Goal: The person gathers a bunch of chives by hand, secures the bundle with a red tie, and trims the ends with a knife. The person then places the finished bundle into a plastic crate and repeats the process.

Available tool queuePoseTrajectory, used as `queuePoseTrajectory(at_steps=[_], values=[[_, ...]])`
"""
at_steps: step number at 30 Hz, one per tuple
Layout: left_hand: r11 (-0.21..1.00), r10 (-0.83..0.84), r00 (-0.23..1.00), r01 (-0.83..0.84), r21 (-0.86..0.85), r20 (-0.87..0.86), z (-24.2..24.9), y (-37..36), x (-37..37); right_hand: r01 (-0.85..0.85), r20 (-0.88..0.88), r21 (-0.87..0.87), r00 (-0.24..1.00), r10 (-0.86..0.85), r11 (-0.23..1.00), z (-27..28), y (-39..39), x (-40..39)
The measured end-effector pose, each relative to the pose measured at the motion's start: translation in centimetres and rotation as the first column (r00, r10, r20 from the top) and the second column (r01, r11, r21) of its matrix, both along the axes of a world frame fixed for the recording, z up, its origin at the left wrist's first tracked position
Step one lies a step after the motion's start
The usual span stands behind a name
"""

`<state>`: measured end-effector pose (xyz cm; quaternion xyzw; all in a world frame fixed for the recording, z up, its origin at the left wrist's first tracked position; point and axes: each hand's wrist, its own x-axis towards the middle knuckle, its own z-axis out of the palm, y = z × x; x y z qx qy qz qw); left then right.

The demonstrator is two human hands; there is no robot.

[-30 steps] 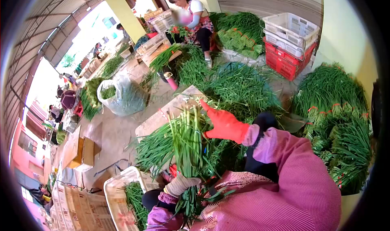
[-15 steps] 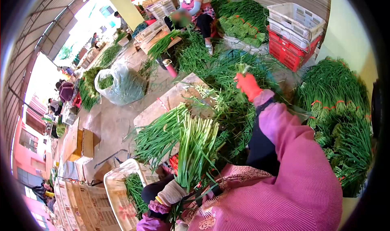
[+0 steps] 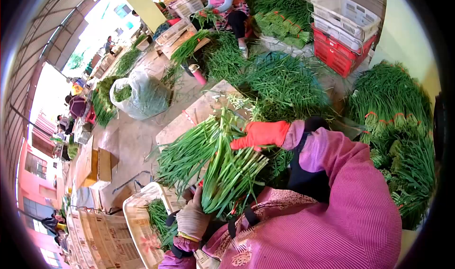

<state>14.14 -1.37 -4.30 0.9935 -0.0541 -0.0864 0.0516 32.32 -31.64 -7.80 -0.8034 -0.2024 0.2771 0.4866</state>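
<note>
A bunch of garlic chives [image 3: 227, 186], pale stalk ends uppermost, leans across my lap at the edge of a wooden board. My left hand [image 3: 193, 219], in a greyish-white glove, is closed at its lower left side; the leaves partly hide its grip. At the upper stalks, my right hand [image 3: 265, 134] in an orange-red glove is closed on chives, one finger lying across them. Another heap of chives [image 3: 189, 150] rests on the board [image 3: 177, 127] just left of the bunch. Cut pale stalk bits lie farther up the board.
A white crate [image 3: 137, 217] with greens stands at lower left. Loose chives [image 3: 284, 84] cover the floor ahead. Tied bundles [image 3: 391, 103] are stacked on the right, below stacked crates [image 3: 339, 41]. A plastic bag [image 3: 142, 96] and a seated co-worker [image 3: 225, 6] are farther off.
My right hand has come down and left from above the loose chives to the bunch. My left hand has shifted slightly upward, and the bunch's stalks now fan out more to the right.
</note>
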Motion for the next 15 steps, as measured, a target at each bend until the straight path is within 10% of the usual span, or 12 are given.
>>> queuePoseTrajectory(at_steps=[7, 11, 15], values=[[0.954, -0.16, 0.95, 0.078, 0.29, 0.268, -0.4, 1.7, 0.2, -0.116, -0.027, 0.188, 0.992, 0.123, 0.975, 1.3, -0.3, -1.5], [0.932, -0.117, 0.959, 0.015, 0.363, 0.26, 0.3, 1.7, 0.4, 0.087, -0.369, 0.27, 0.929, 0.02, 0.959, 1.5, -1.2, -1.3], [0.948, -0.19, 0.903, 0.067, 0.311, 0.385, 0.5, 1.4, 1.0, 0.152, -0.339, 0.481, 0.94, 0.024, 0.863, 1.8, -2.9, -1.1]])
